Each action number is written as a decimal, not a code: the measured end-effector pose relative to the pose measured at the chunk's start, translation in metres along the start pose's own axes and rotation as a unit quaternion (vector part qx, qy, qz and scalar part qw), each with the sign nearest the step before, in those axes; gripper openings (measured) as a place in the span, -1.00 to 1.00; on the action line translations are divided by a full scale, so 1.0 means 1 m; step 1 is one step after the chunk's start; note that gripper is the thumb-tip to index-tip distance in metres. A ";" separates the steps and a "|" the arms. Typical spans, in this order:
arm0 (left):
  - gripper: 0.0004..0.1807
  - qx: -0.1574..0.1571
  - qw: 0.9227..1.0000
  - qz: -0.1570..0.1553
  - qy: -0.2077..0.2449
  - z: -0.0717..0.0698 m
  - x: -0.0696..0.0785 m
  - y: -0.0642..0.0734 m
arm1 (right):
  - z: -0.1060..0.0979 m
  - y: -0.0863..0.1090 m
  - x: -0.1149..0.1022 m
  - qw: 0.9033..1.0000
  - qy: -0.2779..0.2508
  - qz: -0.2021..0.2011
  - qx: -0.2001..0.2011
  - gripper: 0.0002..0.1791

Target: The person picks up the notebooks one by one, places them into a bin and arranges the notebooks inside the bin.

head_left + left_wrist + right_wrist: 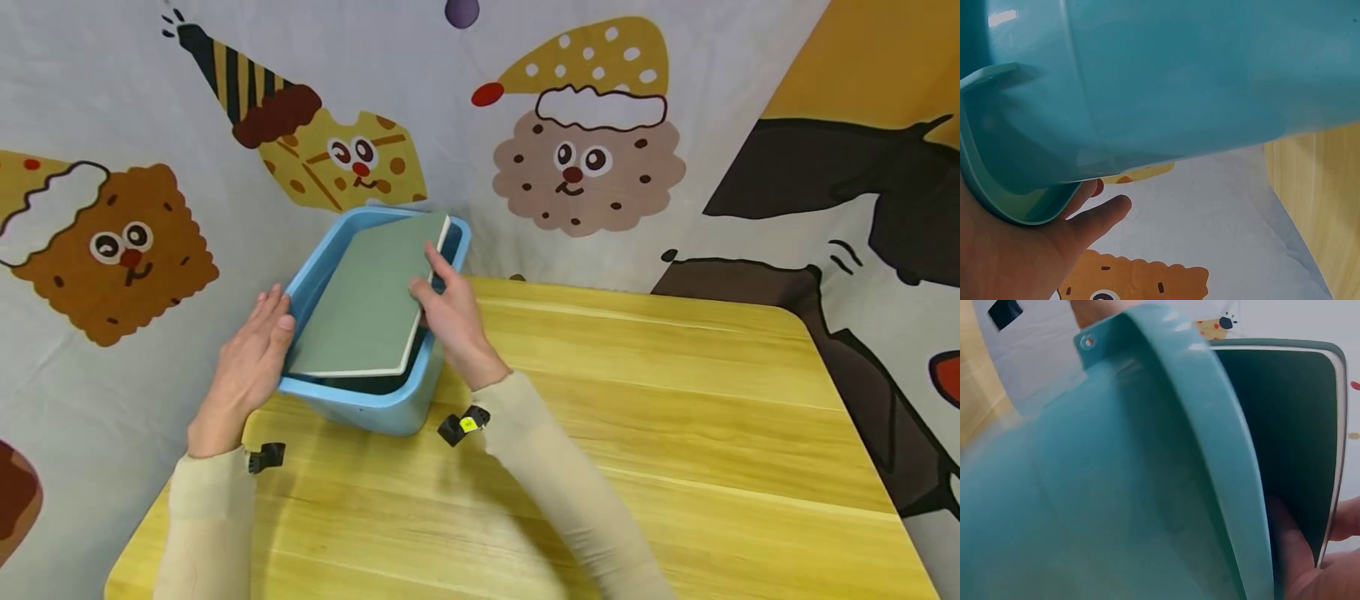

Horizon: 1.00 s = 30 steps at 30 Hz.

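Observation:
A green hardcover notebook (367, 300) lies tilted across the mouth of a light blue plastic bin (397, 417) in the head view. My right hand (459, 329) grips the notebook's right edge, thumb on the cover and other fingers underneath. The right wrist view shows the dark green underside of the notebook (1285, 419) beyond the bin's rim, with fingers against it. Against the bin's left rim rests my left hand (251, 358), its fingers extended. In the left wrist view, that hand (1022, 256) touches the rim beside the bin's smooth wall (1179, 81). The bin's inside is mostly hidden by the notebook.
The bin stands at the left back of a yellow wood-grain table (637, 433). Behind it hangs a pale cloth (457, 108) printed with cartoon biscuits and cheese. Small black devices (266, 457) are strapped at both wrists.

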<state>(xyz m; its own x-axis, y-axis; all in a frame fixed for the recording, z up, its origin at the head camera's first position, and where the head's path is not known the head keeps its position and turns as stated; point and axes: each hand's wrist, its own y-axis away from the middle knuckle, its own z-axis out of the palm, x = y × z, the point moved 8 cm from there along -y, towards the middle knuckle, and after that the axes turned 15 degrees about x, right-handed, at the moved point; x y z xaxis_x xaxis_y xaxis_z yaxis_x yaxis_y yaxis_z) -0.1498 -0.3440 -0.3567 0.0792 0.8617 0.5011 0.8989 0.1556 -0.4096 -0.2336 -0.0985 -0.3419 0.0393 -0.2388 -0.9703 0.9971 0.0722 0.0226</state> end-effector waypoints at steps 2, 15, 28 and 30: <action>-0.13 0.002 1.000 0.002 0.001 0.000 0.000 0.000 | 0.004 0.001 0.001 1.000 0.007 0.001 -0.012 -0.30; -0.14 0.005 1.000 0.007 0.005 0.000 0.001 -0.001 | 0.025 -0.002 0.002 0.997 0.068 -0.003 -0.043 -0.29; -0.11 -0.001 1.000 0.002 -0.001 0.000 0.000 -0.001 | 0.020 -0.005 -0.009 0.984 0.146 -0.082 -0.054 -0.26; -0.11 0.001 1.000 0.001 -0.002 -0.001 0.000 -0.002 | 0.006 -0.003 -0.014 0.984 0.137 -0.108 -0.041 -0.30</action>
<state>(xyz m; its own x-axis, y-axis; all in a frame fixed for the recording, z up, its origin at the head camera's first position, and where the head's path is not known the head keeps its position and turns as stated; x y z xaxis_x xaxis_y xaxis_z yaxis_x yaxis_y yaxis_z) -0.1509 -0.3453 -0.3553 0.0798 0.8642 0.4968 0.8981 0.1539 -0.4120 -0.2370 -0.1016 -0.3265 -0.2033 0.0117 -0.9791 0.9711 0.1299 -0.2001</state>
